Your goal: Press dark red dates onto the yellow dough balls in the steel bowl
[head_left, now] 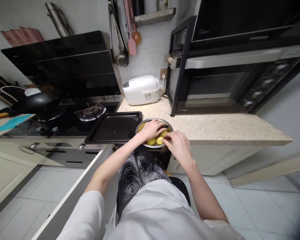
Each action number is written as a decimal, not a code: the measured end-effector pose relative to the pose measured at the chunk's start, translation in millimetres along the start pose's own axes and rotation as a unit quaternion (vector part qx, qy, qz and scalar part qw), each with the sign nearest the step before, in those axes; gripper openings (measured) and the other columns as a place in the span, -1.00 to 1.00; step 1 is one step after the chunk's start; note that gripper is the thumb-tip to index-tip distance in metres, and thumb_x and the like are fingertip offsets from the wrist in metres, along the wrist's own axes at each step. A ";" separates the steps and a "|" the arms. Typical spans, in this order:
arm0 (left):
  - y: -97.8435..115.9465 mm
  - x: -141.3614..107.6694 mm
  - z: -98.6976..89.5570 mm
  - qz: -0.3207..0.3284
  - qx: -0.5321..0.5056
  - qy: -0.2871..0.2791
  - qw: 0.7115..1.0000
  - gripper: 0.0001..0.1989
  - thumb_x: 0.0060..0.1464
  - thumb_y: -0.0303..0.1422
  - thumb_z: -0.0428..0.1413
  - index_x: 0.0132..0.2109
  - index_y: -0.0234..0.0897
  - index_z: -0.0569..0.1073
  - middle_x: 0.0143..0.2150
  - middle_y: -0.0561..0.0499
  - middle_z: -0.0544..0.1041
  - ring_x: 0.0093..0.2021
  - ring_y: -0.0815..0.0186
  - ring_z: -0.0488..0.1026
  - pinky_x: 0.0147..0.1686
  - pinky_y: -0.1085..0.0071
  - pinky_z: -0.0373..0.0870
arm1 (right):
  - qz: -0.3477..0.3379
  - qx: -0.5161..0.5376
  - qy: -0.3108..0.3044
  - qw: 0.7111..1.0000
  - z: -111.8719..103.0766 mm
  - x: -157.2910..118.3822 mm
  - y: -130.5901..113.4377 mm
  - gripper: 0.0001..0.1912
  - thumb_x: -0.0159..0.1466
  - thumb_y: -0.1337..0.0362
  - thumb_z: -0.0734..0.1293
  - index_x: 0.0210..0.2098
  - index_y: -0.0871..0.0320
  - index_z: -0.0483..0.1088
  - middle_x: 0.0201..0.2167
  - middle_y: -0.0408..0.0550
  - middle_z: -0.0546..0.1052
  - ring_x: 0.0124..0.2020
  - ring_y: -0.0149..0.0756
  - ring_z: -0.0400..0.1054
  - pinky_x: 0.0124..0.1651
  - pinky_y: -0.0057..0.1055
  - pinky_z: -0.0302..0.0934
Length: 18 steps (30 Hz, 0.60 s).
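Note:
A round metal bowl (171,125) stands at the counter's front edge, right of the black tray. Several yellow pieces (151,141) that look like peeled potatoes lie inside it. My left hand (152,129) reaches over the bowl from the left, its fingers bent near a small dark object (165,126) at the far right of the bowl. At the bowl's right side, my right hand (178,143) has its thumb and fingers brought together against a yellow piece (160,140). Whether the left hand grips the dark object is too small to tell.
A black baking tray (116,128) lies left of the bowl, beside the gas burner (91,111). Behind are a white appliance (142,90) and a black rack with an oven (215,86). An open drawer (72,191) extends at the lower left.

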<state>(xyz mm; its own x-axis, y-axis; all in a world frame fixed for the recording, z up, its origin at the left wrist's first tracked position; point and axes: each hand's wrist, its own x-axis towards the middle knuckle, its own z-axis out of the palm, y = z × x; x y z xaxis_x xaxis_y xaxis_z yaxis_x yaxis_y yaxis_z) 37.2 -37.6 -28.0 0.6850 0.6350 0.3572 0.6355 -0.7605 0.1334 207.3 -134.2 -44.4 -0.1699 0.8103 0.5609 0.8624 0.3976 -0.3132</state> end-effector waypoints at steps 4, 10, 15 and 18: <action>-1.4 -3.5 -4.7 0.027 -0.003 -0.024 0.999 -0.73 0.40 -0.17 0.03 -0.04 -0.23 0.53 -0.06 -0.13 0.57 0.05 0.08 0.41 0.04 0.20 0.41 | -0.012 -0.003 -0.021 1.000 -0.8 1.0 1.0 -0.90 0.35 0.28 0.41 -0.31 0.06 0.56 -0.34 -0.01 0.62 -0.19 -0.07 0.42 -0.09 -0.18 0.17; -3.8 -13.0 -7.0 0.064 0.038 -0.051 0.996 -0.70 0.40 -0.13 0.02 -0.03 -0.23 0.52 -0.01 -0.16 0.51 0.10 0.03 0.35 0.02 0.20 0.41 | -0.004 -0.026 -0.013 1.000 -3.1 -0.6 -1.2 -0.84 0.38 0.32 0.33 -0.25 0.10 0.58 -0.34 0.03 0.60 -0.23 -0.11 0.44 -0.09 -0.20 0.20; -7.4 -12.7 -6.0 0.089 0.024 -0.058 0.994 -0.71 0.39 -0.14 0.05 -0.02 -0.24 0.51 0.00 -0.16 0.48 0.11 0.02 0.35 0.08 0.15 0.41 | -0.003 -0.021 -0.002 1.000 -1.5 -3.8 -0.4 -0.86 0.37 0.30 0.35 -0.25 0.11 0.58 -0.33 0.04 0.60 -0.22 -0.09 0.43 -0.12 -0.22 0.19; -10.5 -10.7 -4.1 0.082 -0.015 -0.049 0.995 -0.75 0.39 -0.16 0.05 -0.05 -0.22 0.50 -0.01 -0.13 0.47 0.12 0.06 0.37 0.10 0.15 0.42 | -0.004 -0.012 0.005 1.000 -1.0 -5.2 -0.2 -0.84 0.38 0.30 0.33 -0.25 0.09 0.57 -0.33 0.03 0.59 -0.22 -0.10 0.43 -0.13 -0.22 0.19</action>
<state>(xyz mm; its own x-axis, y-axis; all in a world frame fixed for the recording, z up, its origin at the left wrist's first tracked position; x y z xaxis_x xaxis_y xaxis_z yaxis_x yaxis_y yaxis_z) 21.8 -37.0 -29.4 0.8112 0.5103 0.2855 0.5019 -0.8582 0.1079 208.4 -138.9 -46.5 -0.1724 0.8022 0.5717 0.8723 0.3939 -0.2896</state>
